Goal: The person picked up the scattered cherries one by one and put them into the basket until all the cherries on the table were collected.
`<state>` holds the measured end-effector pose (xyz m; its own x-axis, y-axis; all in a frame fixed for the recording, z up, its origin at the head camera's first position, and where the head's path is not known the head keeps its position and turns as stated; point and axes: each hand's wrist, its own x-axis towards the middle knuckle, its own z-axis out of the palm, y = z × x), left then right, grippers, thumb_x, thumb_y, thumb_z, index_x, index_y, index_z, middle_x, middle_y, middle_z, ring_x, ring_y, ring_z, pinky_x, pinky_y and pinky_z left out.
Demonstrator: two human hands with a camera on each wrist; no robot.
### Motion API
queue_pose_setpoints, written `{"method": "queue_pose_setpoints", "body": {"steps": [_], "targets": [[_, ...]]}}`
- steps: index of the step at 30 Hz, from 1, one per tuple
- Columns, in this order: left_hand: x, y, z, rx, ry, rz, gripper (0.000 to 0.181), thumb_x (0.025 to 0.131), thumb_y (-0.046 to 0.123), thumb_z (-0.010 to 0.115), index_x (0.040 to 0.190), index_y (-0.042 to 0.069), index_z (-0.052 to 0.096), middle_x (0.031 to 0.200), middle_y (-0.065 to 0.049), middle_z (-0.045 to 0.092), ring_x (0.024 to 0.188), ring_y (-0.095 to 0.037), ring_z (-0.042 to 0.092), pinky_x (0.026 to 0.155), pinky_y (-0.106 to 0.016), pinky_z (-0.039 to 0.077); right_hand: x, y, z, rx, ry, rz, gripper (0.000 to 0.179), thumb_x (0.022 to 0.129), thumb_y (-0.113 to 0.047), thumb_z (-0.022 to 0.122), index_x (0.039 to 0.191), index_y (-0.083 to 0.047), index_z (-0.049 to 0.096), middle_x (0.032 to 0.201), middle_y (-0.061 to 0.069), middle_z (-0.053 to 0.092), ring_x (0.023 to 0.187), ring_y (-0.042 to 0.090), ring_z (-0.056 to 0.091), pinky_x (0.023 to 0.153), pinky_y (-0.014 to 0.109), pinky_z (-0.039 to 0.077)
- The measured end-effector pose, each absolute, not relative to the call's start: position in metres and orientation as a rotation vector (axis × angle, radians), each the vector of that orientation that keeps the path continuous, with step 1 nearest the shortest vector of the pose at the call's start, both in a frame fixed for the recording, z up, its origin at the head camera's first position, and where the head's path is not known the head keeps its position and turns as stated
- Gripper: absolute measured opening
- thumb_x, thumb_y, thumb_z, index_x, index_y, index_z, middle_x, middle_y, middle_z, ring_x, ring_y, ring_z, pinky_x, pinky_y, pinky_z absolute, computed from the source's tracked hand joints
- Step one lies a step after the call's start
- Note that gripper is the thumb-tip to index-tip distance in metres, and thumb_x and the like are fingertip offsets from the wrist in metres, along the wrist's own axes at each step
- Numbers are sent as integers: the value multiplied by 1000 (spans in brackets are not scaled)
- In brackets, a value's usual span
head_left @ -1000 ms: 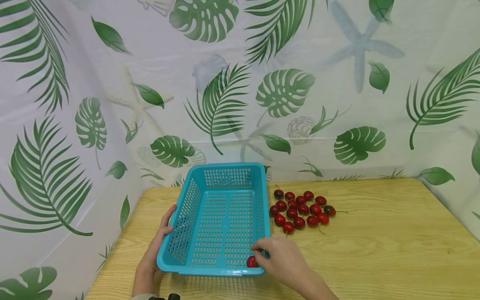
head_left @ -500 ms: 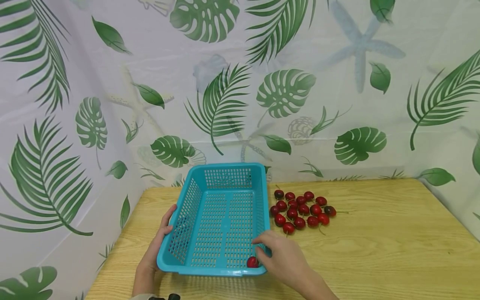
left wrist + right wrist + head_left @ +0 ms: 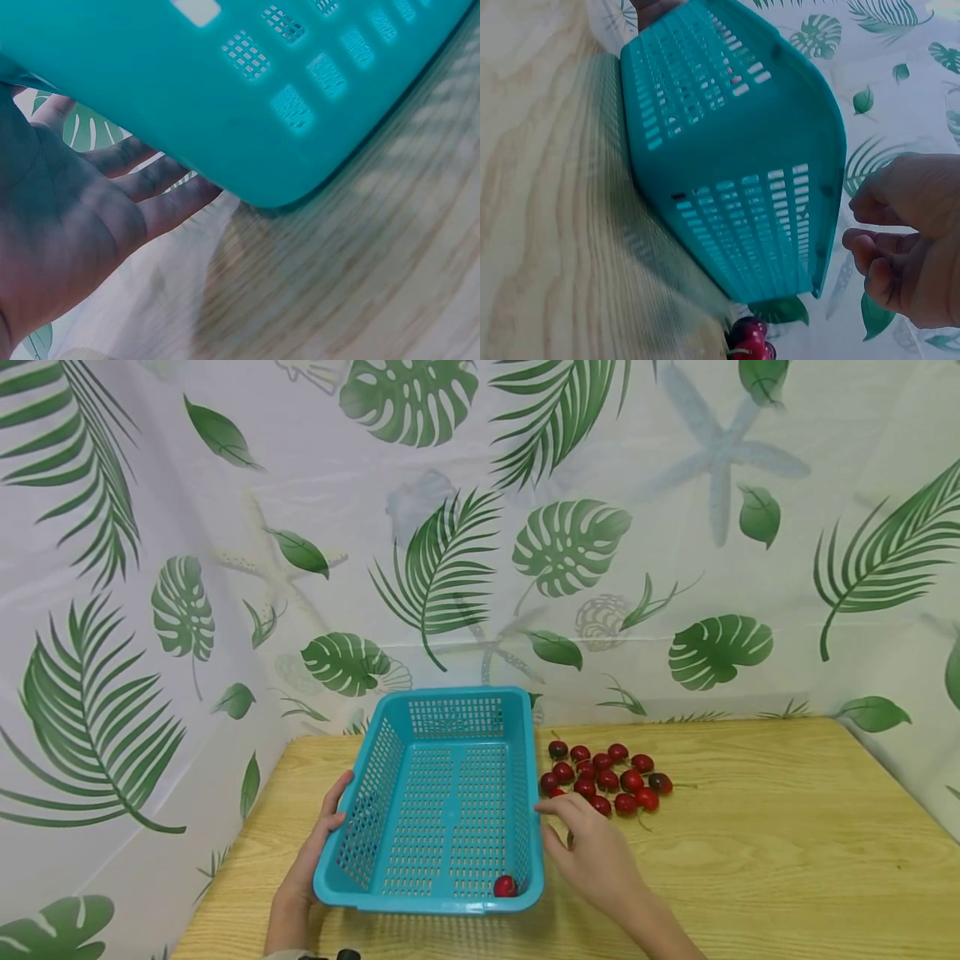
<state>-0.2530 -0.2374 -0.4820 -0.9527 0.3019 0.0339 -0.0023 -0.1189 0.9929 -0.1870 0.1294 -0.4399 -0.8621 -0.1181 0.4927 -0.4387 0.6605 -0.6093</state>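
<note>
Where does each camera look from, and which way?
Head: on the head, facing forward and down at basket, cherries and table; left hand and right hand show.
Left wrist: on that wrist, facing the basket's outside; left hand shows.
Right wrist: on that wrist, facing likewise; right hand and part of left hand show.
Head and right wrist share the cherries.

Basket [image 3: 452, 814] turquoise, slotted grid pattern. Cherries [image 3: 607, 779] red to near-black, glossy. Counter [image 3: 772, 860] yellow-tan, wood grain. Backdrop [image 3: 637, 435] white, green leaf prints [image 3: 551, 646], pale starfish prints [image 3: 720, 456].
</note>
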Motion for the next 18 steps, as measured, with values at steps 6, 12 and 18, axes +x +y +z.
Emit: {"method": "queue_pose_setpoints", "body": {"steps": [6, 12, 18], "targets": [[-257, -238, -485, 402, 1982, 2172, 65, 99, 15, 21, 157, 42, 11, 164, -21, -3, 147, -50, 7, 111, -47, 27, -198, 152, -444, 351, -2536, 1002, 24, 85, 0, 70, 107, -9, 72, 101, 5, 67, 65, 6, 47, 57, 22, 44], [-260, -238, -487, 481, 2039, 2134, 65, 100, 12, 19, 151, 52, 18, 162, -24, -9, 146, -53, 3, 112, -57, 16, -206, 180, -446, 235, -2622, 850, 26, 87, -5, 68, 114, -4, 69, 106, 11, 66, 65, 10, 48, 53, 24, 42], [-260, -239, -487, 482, 2033, 2129, 65, 98, 11, 19, 151, 50, 18, 163, -23, -9, 146, -53, 3, 112, -61, 12, -211, 206, -449, 121, -2711, 836, 31, 90, -7, 64, 119, 1, 60, 111, 21, 63, 64, 17, 55, 51, 29, 42]]}}
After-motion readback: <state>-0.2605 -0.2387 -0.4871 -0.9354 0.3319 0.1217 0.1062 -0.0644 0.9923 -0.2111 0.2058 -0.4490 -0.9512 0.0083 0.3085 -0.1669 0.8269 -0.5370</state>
